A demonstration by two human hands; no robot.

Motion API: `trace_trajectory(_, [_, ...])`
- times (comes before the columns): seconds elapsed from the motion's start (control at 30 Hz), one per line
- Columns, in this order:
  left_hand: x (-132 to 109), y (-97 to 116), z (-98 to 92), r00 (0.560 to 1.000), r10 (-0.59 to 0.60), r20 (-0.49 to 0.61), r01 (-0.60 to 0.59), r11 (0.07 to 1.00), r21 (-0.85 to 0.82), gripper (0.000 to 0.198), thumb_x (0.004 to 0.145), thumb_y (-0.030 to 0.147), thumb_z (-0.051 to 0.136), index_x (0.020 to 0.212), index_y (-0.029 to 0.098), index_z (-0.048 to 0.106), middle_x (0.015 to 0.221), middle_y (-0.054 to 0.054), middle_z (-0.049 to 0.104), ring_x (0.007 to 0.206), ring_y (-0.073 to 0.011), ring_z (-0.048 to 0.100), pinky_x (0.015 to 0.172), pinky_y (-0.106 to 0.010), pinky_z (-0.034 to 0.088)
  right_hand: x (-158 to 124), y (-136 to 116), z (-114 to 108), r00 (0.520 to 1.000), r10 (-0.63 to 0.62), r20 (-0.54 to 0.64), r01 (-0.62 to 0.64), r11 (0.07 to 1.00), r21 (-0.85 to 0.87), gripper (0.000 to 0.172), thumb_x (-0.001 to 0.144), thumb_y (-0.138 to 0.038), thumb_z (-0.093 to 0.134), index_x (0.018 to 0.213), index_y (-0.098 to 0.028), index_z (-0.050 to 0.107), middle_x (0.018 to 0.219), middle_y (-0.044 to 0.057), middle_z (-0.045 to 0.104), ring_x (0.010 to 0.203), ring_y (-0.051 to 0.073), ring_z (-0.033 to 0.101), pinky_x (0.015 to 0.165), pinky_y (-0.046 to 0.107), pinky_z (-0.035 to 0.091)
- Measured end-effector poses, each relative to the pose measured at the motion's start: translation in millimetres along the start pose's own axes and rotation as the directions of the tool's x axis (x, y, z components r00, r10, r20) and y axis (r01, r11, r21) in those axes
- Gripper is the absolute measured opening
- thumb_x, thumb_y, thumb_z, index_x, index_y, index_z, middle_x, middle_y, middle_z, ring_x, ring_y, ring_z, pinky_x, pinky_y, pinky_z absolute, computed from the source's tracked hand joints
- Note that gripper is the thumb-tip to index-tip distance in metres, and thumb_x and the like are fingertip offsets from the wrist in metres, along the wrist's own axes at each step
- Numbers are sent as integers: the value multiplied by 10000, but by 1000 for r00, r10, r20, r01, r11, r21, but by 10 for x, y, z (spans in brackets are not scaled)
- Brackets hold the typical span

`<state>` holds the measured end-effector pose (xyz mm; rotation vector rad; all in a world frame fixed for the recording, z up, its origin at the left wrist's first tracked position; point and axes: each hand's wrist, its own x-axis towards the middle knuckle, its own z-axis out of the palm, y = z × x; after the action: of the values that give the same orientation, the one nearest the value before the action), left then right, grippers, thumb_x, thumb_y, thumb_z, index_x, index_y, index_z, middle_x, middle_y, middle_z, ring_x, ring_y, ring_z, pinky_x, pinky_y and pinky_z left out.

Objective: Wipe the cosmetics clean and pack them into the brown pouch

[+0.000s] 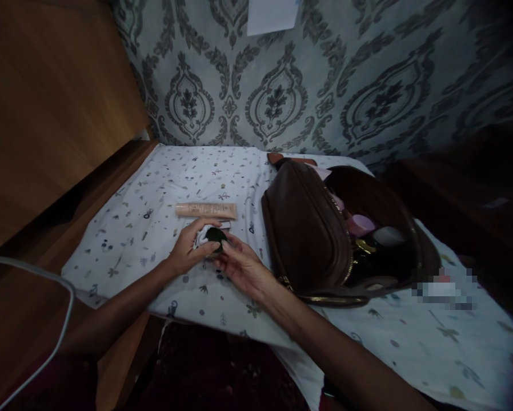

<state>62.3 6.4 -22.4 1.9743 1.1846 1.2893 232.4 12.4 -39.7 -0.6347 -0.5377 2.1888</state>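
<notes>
- Dark red clothes (222, 365) with tiny light spots are closest, at the bottom.
- A thin white cord (70, 302) bends down the left side, over the left arm's side of the view.
- The left hand (188, 245) is curled around a bunched white cloth (201, 236), with its thumb on a dark round thing (216, 237).
- The right hand (243, 265) has a small, narrow grip, with its thumb and fingers on the edge of the dark round thing. I cannot tell what the round thing is.
- The round thing is up against the white cloth, between the two hands, over the printed sheet (111, 240).
- A small, pale thing (225, 225) peeks out just past the hands. It is too small to name.
- A tan tube (206, 210) lies flat just beyond the hands, with small writing on it.
- A big brown bag (299, 228) sits to the right, with its gold zipper open. Inside are a pink round thing (361, 224), a gray round thing (388, 236) and a shiny yellow thing (365, 246).
- A tall wood panel (55, 103) stands at the left.
- Farthest back is a gray wall (276, 97) with leafy shapes, and a white paper (272, 16) is up high on it.
</notes>
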Motion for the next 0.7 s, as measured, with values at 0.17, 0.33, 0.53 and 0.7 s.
trace_trajectory(0.17, [-33,-19,37,993,95,-75,-85,988,126,343,916,504,574,1029,182,609,955,-56,671,889,-201,635,806,-311,488,24,2,-27,1000,10,-12,-11,1000,-8,378,576,-325,952,807,-161,701,757,-12,723,698,98,653,656,206,519])
trace_trajectory(0.33, [-2,29,43,998,25,-61,-19,995,94,373,973,519,456,971,181,613,904,-50,672,851,-192,630,792,-309,488,29,-9,-53,999,3,-36,-2,1000,11,353,563,-269,954,813,-172,723,770,-11,738,709,108,660,673,227,520])
trace_trajectory(0.53, [45,45,17,994,-42,99,46,998,-40,463,951,581,465,1019,174,674,1073,-113,719,1062,-257,657,947,-367,482,21,-8,-34,1000,-5,5,5,1000,-6,392,596,-285,940,917,-184,740,786,-22,732,694,100,641,635,213,502])
trace_trajectory(0.7, [30,53,13,995,-41,89,45,998,-46,430,897,577,566,1012,176,672,1001,-84,735,947,-238,678,874,-346,509,61,30,-67,999,-48,-20,48,998,-34,365,601,-308,936,878,-182,734,826,-9,737,729,103,650,703,224,514])
